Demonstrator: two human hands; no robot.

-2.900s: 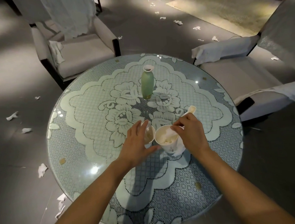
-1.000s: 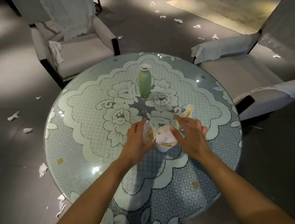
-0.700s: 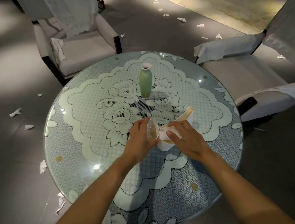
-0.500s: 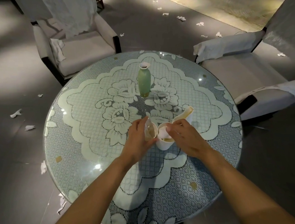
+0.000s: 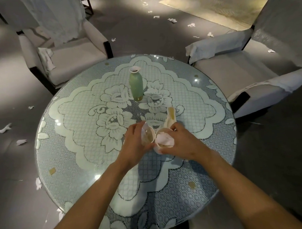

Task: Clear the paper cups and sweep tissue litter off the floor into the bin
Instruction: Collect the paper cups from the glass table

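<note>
1. Tissue scraps (image 5: 5,128) are seen on the floor beyond the tabletop's (image 5: 76,169) left edge.
2. A tilted paper cup (image 5: 147,136) is gripped by the left hand's (image 5: 134,146) curled fingers, near the tabletop's centre.
3. Touching it, a tissue-stuffed cup (image 5: 163,139) is clasped by the right hand's (image 5: 181,143) curled fingers.

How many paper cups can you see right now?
3. Leftmost cup gripped by the left hand; tissue-stuffed cup beside it, held by the right hand; far cup leaning just beyond that hand. The hands could hide another.
</note>
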